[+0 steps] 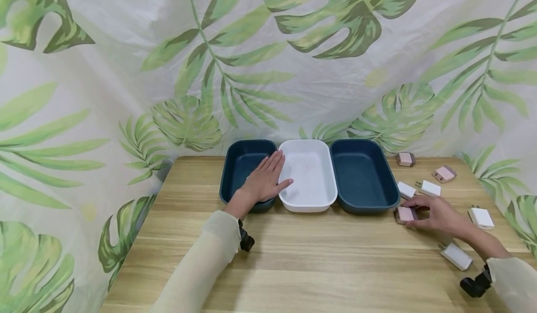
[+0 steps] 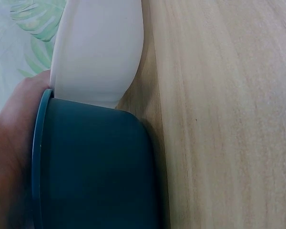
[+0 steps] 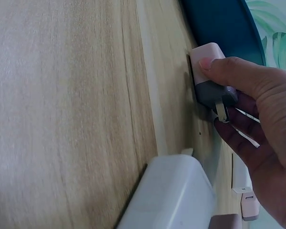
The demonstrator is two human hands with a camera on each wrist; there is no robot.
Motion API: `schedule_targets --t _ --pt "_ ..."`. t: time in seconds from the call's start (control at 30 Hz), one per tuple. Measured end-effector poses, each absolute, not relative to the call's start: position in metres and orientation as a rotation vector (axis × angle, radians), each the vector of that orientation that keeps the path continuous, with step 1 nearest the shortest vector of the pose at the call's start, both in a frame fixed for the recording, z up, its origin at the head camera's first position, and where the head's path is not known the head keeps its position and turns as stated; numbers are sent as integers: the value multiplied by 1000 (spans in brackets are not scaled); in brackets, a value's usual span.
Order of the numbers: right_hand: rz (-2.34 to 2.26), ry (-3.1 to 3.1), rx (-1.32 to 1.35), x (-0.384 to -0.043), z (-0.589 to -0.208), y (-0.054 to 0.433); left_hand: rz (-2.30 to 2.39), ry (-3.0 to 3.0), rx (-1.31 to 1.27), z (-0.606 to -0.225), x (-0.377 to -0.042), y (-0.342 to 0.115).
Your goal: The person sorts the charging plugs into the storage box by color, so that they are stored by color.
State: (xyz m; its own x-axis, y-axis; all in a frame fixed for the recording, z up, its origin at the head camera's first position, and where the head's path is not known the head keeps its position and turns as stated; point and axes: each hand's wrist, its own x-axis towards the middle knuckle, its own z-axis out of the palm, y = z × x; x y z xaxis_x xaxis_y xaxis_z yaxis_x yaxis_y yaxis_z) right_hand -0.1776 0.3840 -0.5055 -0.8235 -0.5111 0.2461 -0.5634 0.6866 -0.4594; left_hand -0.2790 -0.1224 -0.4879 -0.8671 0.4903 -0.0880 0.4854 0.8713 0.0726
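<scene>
My right hand (image 1: 438, 215) holds a pink and grey charger plug (image 1: 404, 215) between thumb and fingers, just in front of the right dark blue tray (image 1: 365, 205). In the right wrist view the thumb lies on the charger's pink side (image 3: 207, 52), and its metal prongs (image 3: 221, 112) point toward the fingers. My left hand (image 1: 264, 182) lies with straight fingers over the adjoining rims of the left dark blue tray (image 1: 224, 182) and the white tray (image 1: 308, 206). That blue tray's outer wall (image 2: 95, 162) fills much of the left wrist view.
White chargers lie near the right hand: one beside the tray (image 1: 406, 190), another behind (image 1: 430, 188), one at right (image 1: 481, 217), one in front (image 1: 456, 256). Two more pink chargers, one at the back (image 1: 405, 159) and one farther right (image 1: 444, 174), lie on the wooden table (image 1: 327, 261).
</scene>
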Motion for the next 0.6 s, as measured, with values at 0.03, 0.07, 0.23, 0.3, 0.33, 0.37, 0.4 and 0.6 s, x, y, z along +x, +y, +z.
schedule_targets --t 0.03,0.07,0.23,0.3,0.33,0.37,0.4,0.6 --pt "813 -2808 874 -176 -504 385 68 2938 770 -487 -278 -122" --pt "809 -2820 854 -175 -503 386 68 2939 773 -487 -278 -122" --pt "790 -2846 793 -170 -496 392 74 2951 775 -485 -275 -123" --pt "790 -2841 791 -168 -493 393 85 2951 774 -485 -275 -122" --pt "791 -2835 797 -167 -491 394 93 2951 776 -486 -275 -122" --pt "791 -2829 792 -167 -489 395 95 2950 776 -486 -275 -122" --pt "790 -2825 782 -166 -487 396 97 2949 775 -486 -275 -122" --pt "728 -2816 716 -165 -476 401 87 2952 769 -487 -276 -122"
